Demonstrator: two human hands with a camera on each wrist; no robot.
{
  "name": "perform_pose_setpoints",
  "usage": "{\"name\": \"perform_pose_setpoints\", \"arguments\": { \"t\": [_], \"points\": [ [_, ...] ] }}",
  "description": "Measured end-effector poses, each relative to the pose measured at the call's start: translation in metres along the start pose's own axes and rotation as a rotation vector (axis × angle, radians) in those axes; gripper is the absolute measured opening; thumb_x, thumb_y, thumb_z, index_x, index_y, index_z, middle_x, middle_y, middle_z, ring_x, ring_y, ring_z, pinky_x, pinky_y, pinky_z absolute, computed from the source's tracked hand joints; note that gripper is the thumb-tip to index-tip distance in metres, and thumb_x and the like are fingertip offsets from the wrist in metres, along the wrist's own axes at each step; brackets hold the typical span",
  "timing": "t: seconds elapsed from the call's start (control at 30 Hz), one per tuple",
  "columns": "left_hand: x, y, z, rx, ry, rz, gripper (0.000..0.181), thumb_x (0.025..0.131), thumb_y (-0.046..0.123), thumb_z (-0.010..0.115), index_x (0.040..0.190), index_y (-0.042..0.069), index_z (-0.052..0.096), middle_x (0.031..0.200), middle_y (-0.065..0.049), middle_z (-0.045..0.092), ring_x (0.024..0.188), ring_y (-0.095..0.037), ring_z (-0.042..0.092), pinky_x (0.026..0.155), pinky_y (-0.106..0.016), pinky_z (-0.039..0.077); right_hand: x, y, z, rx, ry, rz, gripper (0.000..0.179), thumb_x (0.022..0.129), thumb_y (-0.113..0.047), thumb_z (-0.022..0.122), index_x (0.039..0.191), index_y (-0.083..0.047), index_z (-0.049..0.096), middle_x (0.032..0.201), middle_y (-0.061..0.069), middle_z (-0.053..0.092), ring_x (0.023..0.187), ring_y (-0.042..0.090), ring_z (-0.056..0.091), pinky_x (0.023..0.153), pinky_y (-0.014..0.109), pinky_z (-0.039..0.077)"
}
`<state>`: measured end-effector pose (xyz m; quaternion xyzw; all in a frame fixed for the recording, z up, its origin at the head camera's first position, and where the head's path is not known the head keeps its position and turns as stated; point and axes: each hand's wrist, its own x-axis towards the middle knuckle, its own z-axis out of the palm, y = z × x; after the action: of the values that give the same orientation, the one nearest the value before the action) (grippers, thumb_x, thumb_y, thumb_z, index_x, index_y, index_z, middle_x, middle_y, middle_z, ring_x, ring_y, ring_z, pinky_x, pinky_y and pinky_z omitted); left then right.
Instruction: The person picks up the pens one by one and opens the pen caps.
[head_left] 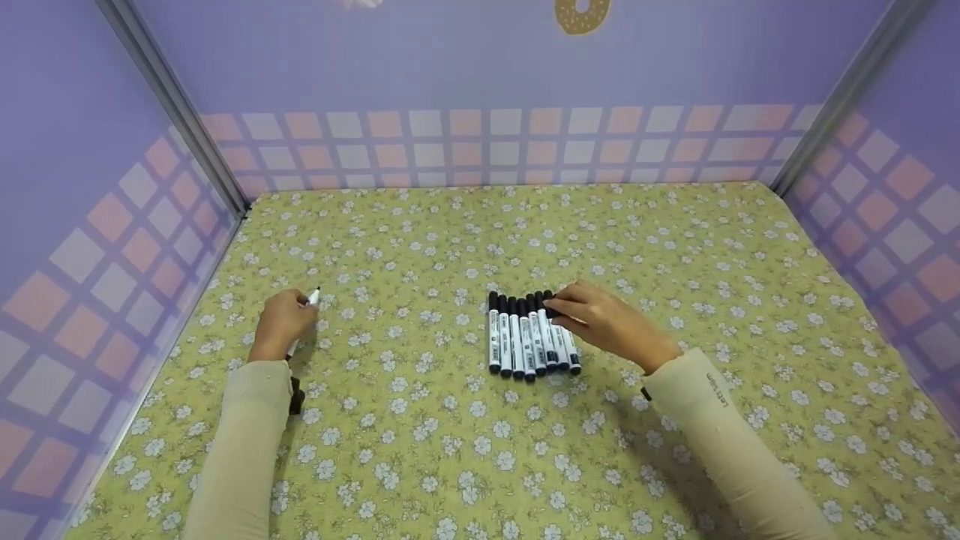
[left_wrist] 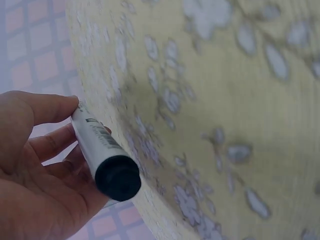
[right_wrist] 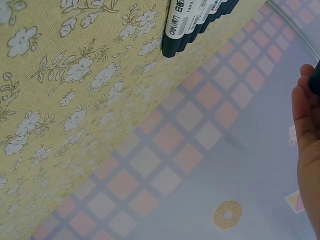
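My left hand (head_left: 283,321) holds a white marker (left_wrist: 95,132) between thumb and fingers, at the left of the table. The marker's thin dark tip shows bare past the fingers in the head view; in the left wrist view its black end faces the camera. Farther right, several white markers (head_left: 516,345) with black caps lie side by side in a row. My right hand (head_left: 604,319) is at the row's upper right end, thumb and fingers pinching a marker's black cap (right_wrist: 315,82). The hand covers the tops of the rightmost markers.
A yellow floral cloth (head_left: 420,450) covers the table. Purple walls (head_left: 450,60) with pink and white squares enclose the back and both sides, with metal posts (head_left: 172,97) at the corners. A doughnut picture (head_left: 570,22) is on the back wall.
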<state>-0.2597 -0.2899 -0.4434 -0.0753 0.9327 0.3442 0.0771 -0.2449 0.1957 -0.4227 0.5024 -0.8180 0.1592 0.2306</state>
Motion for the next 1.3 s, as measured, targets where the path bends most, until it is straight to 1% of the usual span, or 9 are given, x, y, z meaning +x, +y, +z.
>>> {"name": "perform_pose_setpoints", "arguments": {
  "t": [0.3,0.47,0.57,0.8,0.9,1.0,1.13,1.23,1.3],
  "points": [
    [-0.005,-0.009,0.002,0.074,0.024,-0.040,0.039,0.098,0.014,0.038,0.123,-0.013,0.052,0.118,-0.035,0.056,0.100,-0.043,0.059,0.077,-0.048,0.049,-0.002,0.001,0.005,-0.004,0.035,-0.031,0.026,0.085,-0.007,0.072,0.111,-0.001,0.070,0.097,0.011,0.063,0.080,0.017,0.060,0.065,0.027,0.053],
    [-0.004,-0.011,0.002,0.100,0.029,-0.025,0.027,0.095,0.009,0.041,0.103,-0.010,0.058,0.084,-0.023,0.058,0.065,-0.025,0.050,0.058,-0.036,0.040,-0.004,0.001,0.006,-0.001,0.010,-0.005,0.026,0.087,-0.009,0.071,0.112,-0.001,0.070,0.097,0.011,0.063,0.080,0.017,0.059,0.064,0.027,0.052],
    [-0.003,-0.012,0.002,0.100,0.032,-0.030,0.022,0.094,0.008,0.043,0.095,-0.006,0.059,0.075,-0.015,0.054,0.059,-0.018,0.039,0.053,-0.033,0.034,-0.004,0.000,0.005,0.004,-0.004,0.010,0.026,0.087,-0.010,0.070,0.112,-0.002,0.070,0.098,0.010,0.063,0.080,0.017,0.059,0.064,0.027,0.052],
    [-0.003,-0.012,0.004,0.101,0.040,-0.036,0.024,0.094,0.009,0.047,0.098,-0.009,0.063,0.091,-0.028,0.064,0.059,-0.019,0.046,0.053,-0.032,0.037,-0.004,-0.002,0.004,0.002,-0.061,0.054,0.026,0.089,-0.011,0.069,0.114,-0.004,0.070,0.099,0.009,0.066,0.085,0.018,0.063,0.069,0.026,0.054],
    [-0.003,-0.012,0.004,0.099,0.051,-0.027,0.022,0.093,0.008,0.047,0.092,-0.006,0.063,0.083,-0.022,0.064,0.057,-0.019,0.045,0.052,-0.032,0.036,-0.005,-0.003,0.003,0.002,-0.075,0.063,0.027,0.089,-0.009,0.068,0.115,-0.003,0.069,0.101,0.010,0.066,0.087,0.019,0.063,0.071,0.027,0.055],
    [-0.003,-0.011,0.004,0.089,0.060,-0.022,0.023,0.091,0.006,0.044,0.070,0.004,0.051,0.057,-0.006,0.045,0.049,-0.014,0.031,0.047,-0.030,0.029,-0.005,-0.002,0.003,0.012,-0.072,0.058,0.029,0.088,-0.009,0.069,0.117,-0.004,0.069,0.101,0.010,0.066,0.087,0.019,0.063,0.071,0.027,0.055],
    [-0.004,-0.010,0.006,0.086,0.074,0.002,0.032,0.089,0.003,0.040,0.061,0.015,0.028,0.053,0.004,0.016,0.047,-0.011,0.013,0.043,-0.027,0.019,-0.006,-0.002,0.003,0.029,-0.049,0.039,0.030,0.087,-0.008,0.070,0.117,-0.003,0.069,0.099,0.011,0.066,0.084,0.019,0.063,0.069,0.027,0.055],
    [-0.004,-0.008,0.007,0.126,0.104,0.024,0.029,0.091,0.005,0.040,0.062,0.009,0.036,0.054,-0.001,0.023,0.047,-0.012,0.015,0.043,-0.029,0.022,-0.006,-0.001,0.003,0.036,-0.037,0.031,0.030,0.086,-0.007,0.071,0.116,-0.002,0.069,0.096,0.011,0.067,0.080,0.018,0.063,0.066,0.027,0.054],
    [-0.005,-0.005,0.007,0.169,0.130,0.031,0.026,0.094,0.010,0.041,0.077,-0.004,0.053,0.065,-0.014,0.042,0.050,-0.023,0.033,0.048,-0.037,0.036,-0.006,-0.001,0.002,0.039,-0.038,0.031,0.031,0.086,-0.007,0.071,0.116,-0.002,0.069,0.096,0.011,0.067,0.079,0.018,0.063,0.066,0.027,0.054]
  ]
}}
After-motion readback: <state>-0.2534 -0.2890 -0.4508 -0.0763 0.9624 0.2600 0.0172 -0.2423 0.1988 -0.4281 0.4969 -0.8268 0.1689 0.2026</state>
